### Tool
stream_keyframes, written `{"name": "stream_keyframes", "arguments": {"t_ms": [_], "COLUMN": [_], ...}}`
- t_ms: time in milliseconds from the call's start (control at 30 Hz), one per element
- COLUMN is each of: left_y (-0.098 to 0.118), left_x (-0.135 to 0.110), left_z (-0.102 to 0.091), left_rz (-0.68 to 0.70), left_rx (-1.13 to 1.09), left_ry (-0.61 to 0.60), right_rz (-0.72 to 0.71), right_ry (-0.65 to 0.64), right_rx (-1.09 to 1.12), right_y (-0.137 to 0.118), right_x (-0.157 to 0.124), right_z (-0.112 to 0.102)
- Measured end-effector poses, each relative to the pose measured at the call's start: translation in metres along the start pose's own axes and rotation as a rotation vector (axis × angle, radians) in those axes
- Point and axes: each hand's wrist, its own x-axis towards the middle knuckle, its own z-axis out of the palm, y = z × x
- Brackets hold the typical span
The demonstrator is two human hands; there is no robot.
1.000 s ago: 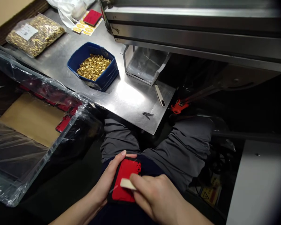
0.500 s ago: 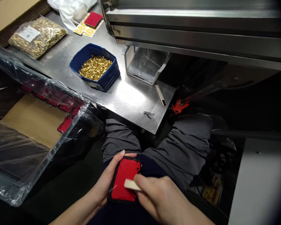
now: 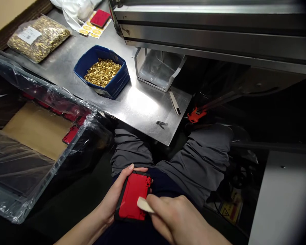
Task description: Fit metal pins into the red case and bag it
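Down in the lap, closest of all, the left hand (image 3: pixel 112 202) is curled around a flat red piece (image 3: pixel 131 196) with a black rim. The thumb lies along its top edge and the fingers wrap under it. The right hand (image 3: pixel 180 221) is just beside it, with its fingers pinched tight on a small pale stick (image 3: pixel 143 205). The tip of the stick touches the lower right edge of the red piece. Just past both hands are the person's knees in gray trousers (image 3: pixel 204 163).

Off to the left of the left hand sits a big box lined with clear plastic (image 3: pixel 28 160). A few more red pieces (image 3: pixel 70 135) lie inside it, next to brown card.

Beyond the hands is a shiny metal table (image 3: pixel 140 102). Near its front edge, straight out from the hands, lies a tiny metal clip (image 3: pixel 161 124). A little past that is a short metal bar (image 3: pixel 174 103). A red clamp (image 3: pixel 196 115) pokes out just off the table, out past the right hand.

Farther away stands a blue tub (image 3: pixel 117 86) full of small gold bits (image 3: pixel 102 71), with a clear bin (image 3: pixel 158 68) beside it. Farthest off, out to the left, are a bag of gold bits (image 3: pixel 37 37), a sheet of yellow stickers (image 3: pixel 90 30) and a red pad (image 3: pixel 100 17). A big gray machine (image 3: pixel 219 30) runs across the far right.
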Motion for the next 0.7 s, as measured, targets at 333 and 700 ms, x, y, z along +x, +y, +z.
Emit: {"name": "stream_keyframes", "arguments": {"t_ms": [333,700], "left_y": [0.003,0.006], "left_x": [0.001,0.003], "left_z": [0.006,0.007], "left_rz": [0.009,-0.073], "left_rx": [0.065,0.029], "left_ry": [0.018,-0.037], "right_rz": [-0.164,-0.27], "right_ry": [-0.046,-0.056], "right_rx": [-0.09,-0.193], "right_y": [0.01,0.014], "right_x": [0.003,0.004], "right_z": [-0.009,-0.017]}}
